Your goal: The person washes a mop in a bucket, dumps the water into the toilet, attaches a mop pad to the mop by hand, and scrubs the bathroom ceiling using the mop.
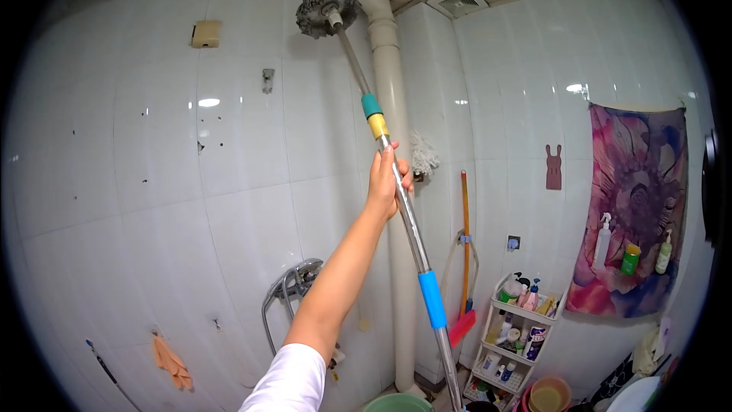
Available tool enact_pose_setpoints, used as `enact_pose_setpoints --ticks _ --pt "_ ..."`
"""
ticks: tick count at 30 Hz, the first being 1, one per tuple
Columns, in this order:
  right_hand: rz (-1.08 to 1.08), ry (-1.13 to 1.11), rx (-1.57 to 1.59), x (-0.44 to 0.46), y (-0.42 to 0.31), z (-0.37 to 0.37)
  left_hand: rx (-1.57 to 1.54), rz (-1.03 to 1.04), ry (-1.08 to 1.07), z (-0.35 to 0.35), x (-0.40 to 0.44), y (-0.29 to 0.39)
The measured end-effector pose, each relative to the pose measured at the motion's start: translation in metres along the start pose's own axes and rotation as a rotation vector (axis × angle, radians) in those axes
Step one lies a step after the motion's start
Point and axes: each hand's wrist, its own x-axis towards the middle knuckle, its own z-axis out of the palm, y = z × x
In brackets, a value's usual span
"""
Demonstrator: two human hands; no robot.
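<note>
My left hand (391,181) is raised, its fingers wrapped round the metal pole of a long-handled mop (409,221). The pole has a green and yellow collar above my hand and a blue sleeve below it. It runs from the lower right up to the left, ending in a grey, shaggy round mop head (326,14). That head is at the top of the tiled wall, close to the ceiling and just left of a thick vertical pipe (390,84). Whether it presses on the wall is hard to tell. My right hand is out of view; the pole's lower end leaves the frame.
A shower mixer (301,278) is mounted behind my forearm. To the right stand a broom (465,236), a white shelf rack (496,347) of bottles, and stacked basins (550,394). A green basin (398,403) sits below. A floral cloth (629,145) hangs on the right wall.
</note>
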Motion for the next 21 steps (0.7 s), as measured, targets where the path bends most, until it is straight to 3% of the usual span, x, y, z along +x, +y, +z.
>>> enact_pose_setpoints --ticks 2,3,7,10,12,13,19,21 --pt "-0.081 0.079 -0.051 0.029 0.014 0.014 0.336 0.015 0.064 0.0 0.009 0.013" --pt "-0.159 0.165 -0.102 0.043 0.018 0.019 0.339 0.021 0.065 0.001 0.007 0.016" --pt "-0.281 0.213 -0.165 0.082 -0.036 0.039 0.696 0.142 0.013 -0.009 -0.003 0.008" --pt "-0.383 0.226 -0.261 0.103 -0.059 0.052 0.696 0.255 -0.017 0.004 -0.038 -0.013" --pt "-0.176 0.175 0.052 0.116 -0.061 0.06 0.752 0.264 0.033 0.011 -0.06 -0.02" --pt "-0.179 0.171 0.052 0.122 -0.063 0.065 0.804 0.268 0.08 0.013 -0.065 -0.021" --pt "-0.423 0.272 -0.042 0.124 -0.118 0.104 0.8 0.309 0.167 0.005 -0.037 0.014" --pt "-0.402 0.137 -0.027 0.126 -0.122 0.112 0.788 0.31 0.161 0.0 -0.033 0.024"
